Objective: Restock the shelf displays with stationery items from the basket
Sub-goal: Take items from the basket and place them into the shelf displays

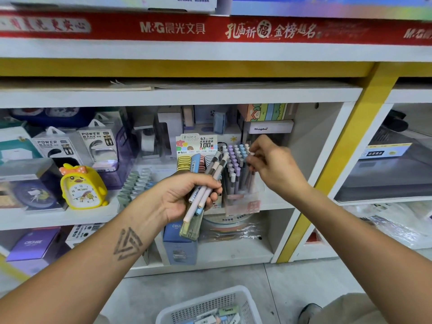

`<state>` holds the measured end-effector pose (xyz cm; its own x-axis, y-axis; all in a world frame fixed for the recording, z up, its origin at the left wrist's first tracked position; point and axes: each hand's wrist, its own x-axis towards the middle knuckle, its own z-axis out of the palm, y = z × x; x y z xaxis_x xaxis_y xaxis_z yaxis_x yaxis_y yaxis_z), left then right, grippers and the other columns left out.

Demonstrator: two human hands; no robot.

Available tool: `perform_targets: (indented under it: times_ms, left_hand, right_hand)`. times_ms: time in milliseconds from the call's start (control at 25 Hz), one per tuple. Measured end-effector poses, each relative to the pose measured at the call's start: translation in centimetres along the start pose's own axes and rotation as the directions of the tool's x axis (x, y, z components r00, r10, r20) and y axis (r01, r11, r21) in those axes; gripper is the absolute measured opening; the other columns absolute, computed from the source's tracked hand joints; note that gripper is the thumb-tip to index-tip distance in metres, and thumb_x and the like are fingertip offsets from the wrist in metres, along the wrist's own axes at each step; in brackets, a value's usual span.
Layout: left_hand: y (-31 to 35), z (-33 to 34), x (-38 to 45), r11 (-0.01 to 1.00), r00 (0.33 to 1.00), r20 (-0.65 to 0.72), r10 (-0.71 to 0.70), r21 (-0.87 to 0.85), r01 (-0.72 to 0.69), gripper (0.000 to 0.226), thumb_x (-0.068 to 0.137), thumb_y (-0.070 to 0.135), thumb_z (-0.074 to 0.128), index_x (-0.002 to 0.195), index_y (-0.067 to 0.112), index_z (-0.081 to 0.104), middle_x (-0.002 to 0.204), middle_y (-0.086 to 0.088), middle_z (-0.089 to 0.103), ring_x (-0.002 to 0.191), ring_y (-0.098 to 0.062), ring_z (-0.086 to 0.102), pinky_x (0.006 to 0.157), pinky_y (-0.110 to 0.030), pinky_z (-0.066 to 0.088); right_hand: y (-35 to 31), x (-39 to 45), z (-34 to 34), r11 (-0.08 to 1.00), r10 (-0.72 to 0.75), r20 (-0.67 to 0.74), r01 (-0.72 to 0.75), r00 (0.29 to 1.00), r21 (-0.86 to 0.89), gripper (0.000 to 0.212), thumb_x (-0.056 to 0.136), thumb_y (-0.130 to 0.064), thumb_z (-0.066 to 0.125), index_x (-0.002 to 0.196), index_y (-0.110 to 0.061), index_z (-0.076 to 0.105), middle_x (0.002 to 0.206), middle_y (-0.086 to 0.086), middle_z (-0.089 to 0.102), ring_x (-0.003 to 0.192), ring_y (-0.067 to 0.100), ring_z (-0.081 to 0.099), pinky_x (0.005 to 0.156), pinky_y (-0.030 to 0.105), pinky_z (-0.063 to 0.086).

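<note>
Hands: left hand (187, 197) grasping a pen bundle (205, 183); right hand (273, 164), at two o'clock of it, pinching one pen's cap (252, 153) above the display cup (240, 183). Basket (210, 307), six o'clock, on floor. Risk: crowded cup; forcing may topple neighbours or loosen the bundle.

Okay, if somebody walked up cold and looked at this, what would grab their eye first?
Probably the two hands mid-frame: the left hand grips a bundle of pens, while the right hand pinches the top of one pen at the clear pen display box on the middle shelf. Next, the yellow duck alarm clock to the left and the red banner overhead.
</note>
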<state>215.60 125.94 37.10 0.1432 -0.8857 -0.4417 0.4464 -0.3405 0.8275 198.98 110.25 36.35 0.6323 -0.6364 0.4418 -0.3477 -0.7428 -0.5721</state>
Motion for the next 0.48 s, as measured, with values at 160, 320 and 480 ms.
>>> perform_targets:
  times_ms: [160, 320, 480]
  left_hand:
    - [-0.04, 0.07, -0.04, 1.000, 1.000, 0.002, -0.005, -0.008, 0.005, 0.007, 0.069, -0.003, 0.069, 0.075, -0.001, 0.068, 0.070, -0.013, 0.065, 0.052, -0.015, 0.061, 0.045, -0.021, 0.051]
    - [-0.13, 0.07, -0.12, 1.000, 1.000, 0.008, -0.007, 0.002, 0.007, 0.015, 0.068, -0.003, 0.070, 0.083, -0.003, 0.068, 0.072, -0.014, 0.066, 0.054, -0.016, 0.062, 0.045, -0.021, 0.052]
    - [-0.07, -0.01, -0.15, 1.000, 1.000, 0.010, -0.003, -0.005, 0.003, 0.015, 0.070, -0.003, 0.069, 0.084, -0.003, 0.067, 0.073, -0.014, 0.066, 0.054, -0.016, 0.062, 0.045, -0.022, 0.052]
  right_hand:
    - [0.24, -0.03, 0.39, 0.997, -0.042, 0.063, 0.046, 0.997, -0.061, 0.015, 0.098, -0.019, 0.062, 0.095, -0.021, 0.047, 0.079, 0.004, 0.067, 0.078, 0.026, 0.066, 0.072, 0.047, 0.056]
    - [-0.07, 0.04, 0.31, 0.998, -0.052, 0.099, 0.056, 0.994, -0.036, 0.016, 0.095, -0.017, 0.065, 0.090, -0.022, 0.051, 0.078, 0.000, 0.068, 0.080, 0.023, 0.067, 0.075, 0.046, 0.056]
    - [-0.31, -0.08, 0.43, 0.997, -0.067, 0.143, 0.073, 0.987, -0.031, 0.017, 0.095, -0.015, 0.066, 0.087, -0.022, 0.052, 0.078, 0.000, 0.068, 0.078, 0.016, 0.067, 0.073, 0.044, 0.056]
